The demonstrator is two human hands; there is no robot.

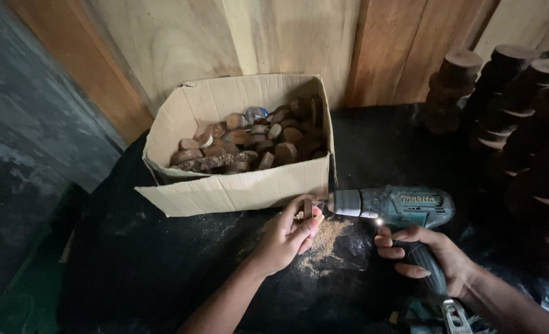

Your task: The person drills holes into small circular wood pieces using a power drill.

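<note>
My left hand [287, 235] pinches a small round wooden slice [307, 210] on edge, just in front of the cardboard box [237, 188]. My right hand [432, 260] grips the handle of a teal cordless drill [398, 207], whose chuck points left at the slice, with the bit touching it. The drill's work light is lit. A patch of sawdust [327, 238] lies on the dark surface below the slice.
The open cardboard box holds several round wooden slices [256, 139]. Stacks of dark wooden discs [510, 80] stand at the right. Wooden boards [299, 43] lean against the wall behind. A black sheet [163, 260] covers the work surface.
</note>
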